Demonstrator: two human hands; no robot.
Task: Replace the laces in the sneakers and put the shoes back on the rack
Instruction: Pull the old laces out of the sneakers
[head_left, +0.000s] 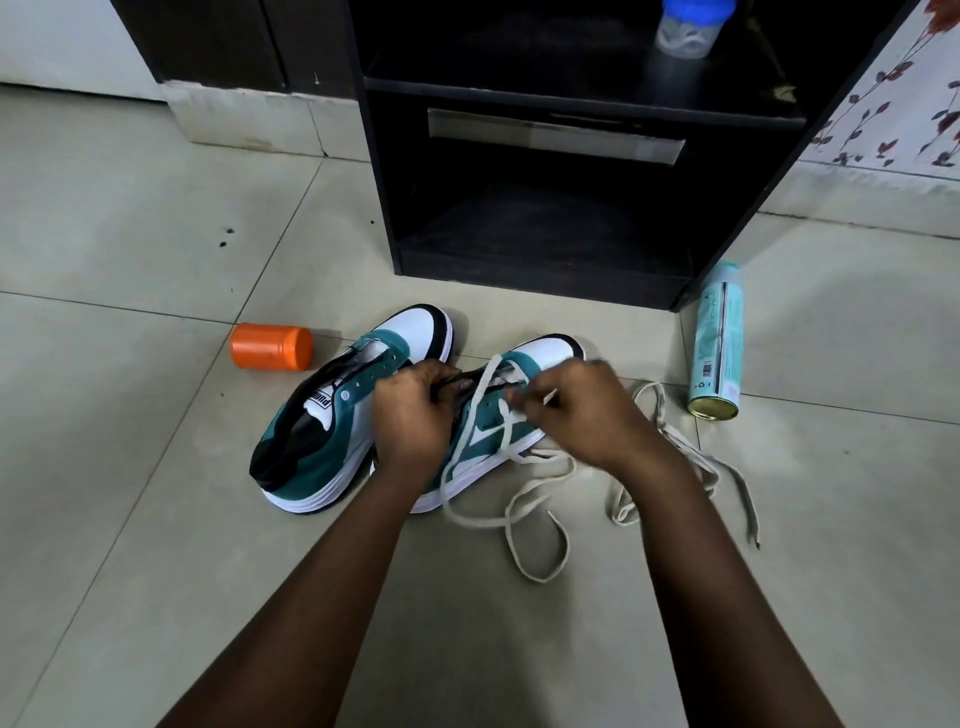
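At left of centre an orange container (271, 346) lies on the tiled floor (130, 260). Beside it stand two teal-and-white sneakers (332, 415). The left hand (413, 410) grips the right sneaker's (498, 415) tongue; the right hand (582, 410) pinches a cream lace (519, 499) tip. Another lace (727, 467) trails right, near a spray can (719, 343) below the dark rack (571, 156).

Bare floor (130, 249) lies left of the grips; the rack (545, 270), orange jar (271, 346) and spray can (719, 343) stand beyond them.
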